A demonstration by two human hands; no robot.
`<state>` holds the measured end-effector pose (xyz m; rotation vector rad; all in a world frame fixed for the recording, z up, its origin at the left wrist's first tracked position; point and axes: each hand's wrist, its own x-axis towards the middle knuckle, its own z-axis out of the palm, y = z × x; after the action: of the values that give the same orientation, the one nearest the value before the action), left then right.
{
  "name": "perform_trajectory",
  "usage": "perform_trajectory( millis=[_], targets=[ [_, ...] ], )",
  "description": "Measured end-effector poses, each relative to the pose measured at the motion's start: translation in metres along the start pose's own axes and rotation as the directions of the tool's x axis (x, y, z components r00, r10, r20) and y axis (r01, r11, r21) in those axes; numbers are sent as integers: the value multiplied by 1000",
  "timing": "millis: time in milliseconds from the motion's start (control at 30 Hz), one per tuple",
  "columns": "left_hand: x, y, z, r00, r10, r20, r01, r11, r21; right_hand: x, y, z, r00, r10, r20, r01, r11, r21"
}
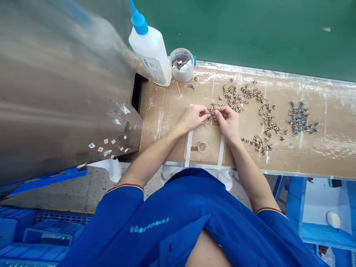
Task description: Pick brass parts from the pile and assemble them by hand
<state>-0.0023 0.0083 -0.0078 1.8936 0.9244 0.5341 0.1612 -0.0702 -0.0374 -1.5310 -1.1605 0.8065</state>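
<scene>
My left hand (pixel 194 115) and my right hand (pixel 228 119) meet over a cardboard-covered bench (pixel 167 111), fingertips pinched together on a tiny metal part (pixel 210 114). Both hands' fingers are curled closed around it. Several loose brass-coloured small parts (pixel 236 99) lie scattered just beyond and to the right of my hands. A separate cluster of blue-tipped parts (pixel 299 119) lies farther right. A small clear round dish (pixel 203 147) sits on a taped cardboard patch below my hands.
A white squeeze bottle with a blue nozzle (pixel 150 48) and a white cup (pixel 181 65) stand at the back left. A large grey metal housing (pixel 61 85) fills the left. Blue crates (pixel 319 215) sit under the bench.
</scene>
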Motion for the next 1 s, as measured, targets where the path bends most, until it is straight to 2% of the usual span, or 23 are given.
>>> perform_trajectory(
  millis=[200,600,800,1000],
  targets=[
    [1,-1,1,999,25,23,-27,998,65,-3,-6,1,1000,-5,-19,5,1000,-7],
    [1,-4,-1,997,65,34,-65,998,-16,-4,-10,2,999,-36,-15,36,999,-6],
    [2,-11,1,991,129,44,-130,991,9,-2,-8,-5,995,6,101,-13,998,61],
    [2,-16,2,972,210,103,-219,972,84,1,-8,-12,980,-2,197,2,1000,-3]
  ],
)
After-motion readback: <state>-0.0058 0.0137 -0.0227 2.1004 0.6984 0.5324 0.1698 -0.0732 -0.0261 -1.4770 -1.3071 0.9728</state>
